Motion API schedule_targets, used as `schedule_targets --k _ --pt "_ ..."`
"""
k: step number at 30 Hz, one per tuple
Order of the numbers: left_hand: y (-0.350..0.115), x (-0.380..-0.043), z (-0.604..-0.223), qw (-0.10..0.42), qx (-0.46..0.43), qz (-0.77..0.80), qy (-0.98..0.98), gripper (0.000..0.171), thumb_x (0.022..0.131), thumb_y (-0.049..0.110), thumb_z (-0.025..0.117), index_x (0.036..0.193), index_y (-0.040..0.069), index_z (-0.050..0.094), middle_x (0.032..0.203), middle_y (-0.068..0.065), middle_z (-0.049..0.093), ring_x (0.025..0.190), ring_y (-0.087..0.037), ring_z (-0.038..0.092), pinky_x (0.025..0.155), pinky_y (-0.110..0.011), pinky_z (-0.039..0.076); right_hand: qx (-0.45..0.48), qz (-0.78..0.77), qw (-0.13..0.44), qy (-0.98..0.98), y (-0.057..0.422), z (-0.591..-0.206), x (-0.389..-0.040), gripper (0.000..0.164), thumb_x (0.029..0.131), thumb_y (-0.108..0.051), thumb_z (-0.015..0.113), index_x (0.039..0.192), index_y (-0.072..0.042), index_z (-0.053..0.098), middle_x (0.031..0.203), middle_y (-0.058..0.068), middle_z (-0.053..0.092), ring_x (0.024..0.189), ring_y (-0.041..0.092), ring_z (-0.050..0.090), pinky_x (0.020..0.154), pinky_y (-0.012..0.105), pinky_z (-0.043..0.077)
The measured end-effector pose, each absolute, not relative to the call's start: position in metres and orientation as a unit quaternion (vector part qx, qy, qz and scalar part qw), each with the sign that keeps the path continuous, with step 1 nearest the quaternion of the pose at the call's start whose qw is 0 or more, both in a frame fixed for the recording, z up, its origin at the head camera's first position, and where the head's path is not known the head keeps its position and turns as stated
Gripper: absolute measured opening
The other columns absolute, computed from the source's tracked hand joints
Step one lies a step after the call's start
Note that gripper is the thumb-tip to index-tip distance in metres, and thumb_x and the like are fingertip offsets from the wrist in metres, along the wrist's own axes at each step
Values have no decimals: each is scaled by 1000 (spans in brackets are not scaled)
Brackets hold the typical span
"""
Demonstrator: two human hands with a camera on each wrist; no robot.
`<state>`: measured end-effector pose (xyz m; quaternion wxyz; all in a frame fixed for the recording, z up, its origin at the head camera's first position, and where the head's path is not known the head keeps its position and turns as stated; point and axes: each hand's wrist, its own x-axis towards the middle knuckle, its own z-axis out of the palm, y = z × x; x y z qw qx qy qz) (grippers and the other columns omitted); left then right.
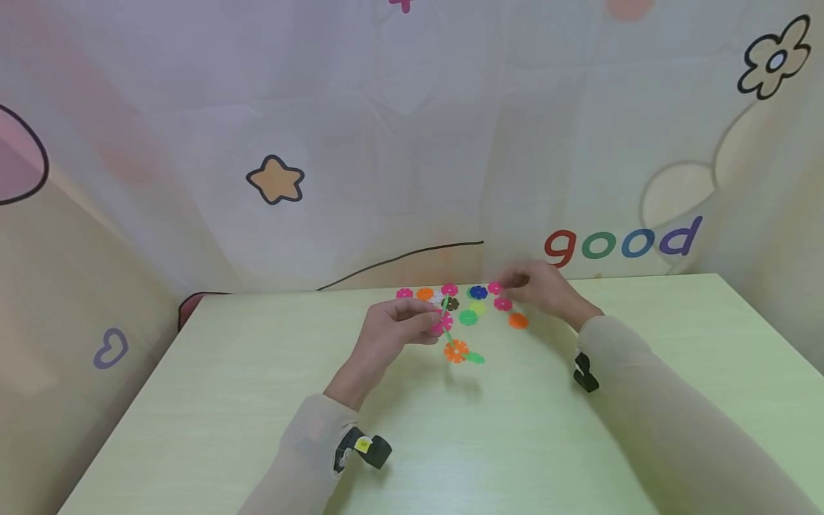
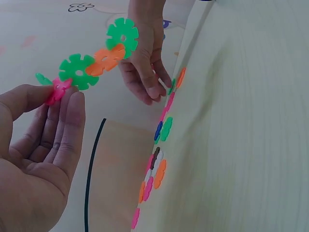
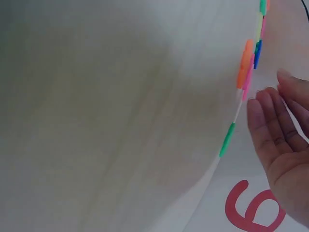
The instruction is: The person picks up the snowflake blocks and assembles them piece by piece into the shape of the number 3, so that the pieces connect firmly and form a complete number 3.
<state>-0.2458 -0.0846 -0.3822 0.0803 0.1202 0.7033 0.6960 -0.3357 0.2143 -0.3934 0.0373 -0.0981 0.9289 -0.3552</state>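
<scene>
Right now, the chain of plastic flower discs point(image 2: 94, 70) is at the tips of your left hand point(image 1: 389, 332), raised off the table and pinched between thumb and fingers. Your grip is on the pink disc point(image 2: 60, 89) near one end; a small bit of green disc point(image 2: 42, 79) shows beyond it by your thumb. On the other side, the chain runs out past your fingertips through a middle green disc point(image 2: 70, 66), then an orange disc point(image 2: 100, 65), to the end green disc point(image 2: 114, 34). From above, that free length slants down to the right of your fingers, towards you.

Your right hand point(image 1: 543, 290) is over the far edge of the table, its fingers loosely bent and nothing visible in them. The upper loose pink disc point(image 1: 494, 287) is just beside its fingertips; you cannot tell whether they touch. Near it lie the lower loose pink disc point(image 1: 503, 305) and a loose orange disc point(image 1: 518, 321).

Between your hands, more loose discs lie along that edge, among them a dark blue one point(image 1: 478, 292), a brown one point(image 1: 453, 304) and a light green one point(image 1: 468, 317). Behind the table point(image 1: 225, 400) hangs a printed curtain point(image 1: 386, 179) reading "good".
</scene>
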Motion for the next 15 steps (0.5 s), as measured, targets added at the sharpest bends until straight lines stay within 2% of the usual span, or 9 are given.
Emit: schedule_targets --k 6,11,15 --pt "-85 -247 -384 81 121 693 706 17 100 12 74 114 3 77 109 -11 77 102 -44 75 95 -36 61 -81 -324 76 940 213 -399 -346 23 96 -15 81 117 -5 76 111 12 70 106 33 63 90 42 60" --pt "-85 -247 -384 79 125 696 703 16 100 12 75 113 3 77 109 -12 77 100 -42 76 95 -36 61 -85 -307 89 944 209 -400 -349 20 94 -15 84 109 -5 76 104 11 70 99 31 63 80 36 60" --pt "-86 -246 -383 80 121 694 705 16 100 12 75 113 3 77 108 -12 77 98 -39 77 95 -36 61 -82 -298 93 946 207 -401 -349 20 93 -14 84 107 -3 75 103 12 68 97 31 63 77 34 60"
